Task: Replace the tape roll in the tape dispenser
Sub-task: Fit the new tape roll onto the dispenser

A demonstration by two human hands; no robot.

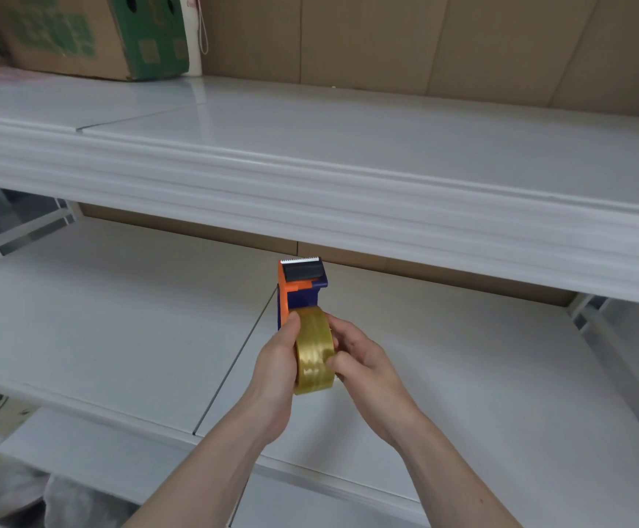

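Note:
An orange and dark-blue tape dispenser [299,287] is held up over the lower white shelf, its toothed cutter pointing away from me. A yellowish clear tape roll [313,352] sits at the dispenser's near end. My left hand [277,369] grips the left side of the dispenser and roll, thumb on the roll's top edge. On the roll's right side, my right hand [363,365] holds it, fingers curled round its rim. The dispenser's hub is hidden behind the roll and hands.
A lower white shelf [119,318] lies below the hands and an upper white shelf [348,146] overhangs just beyond the dispenser. A green-printed cardboard box [93,32] stands at the upper shelf's far left. Brown cardboard lines the back.

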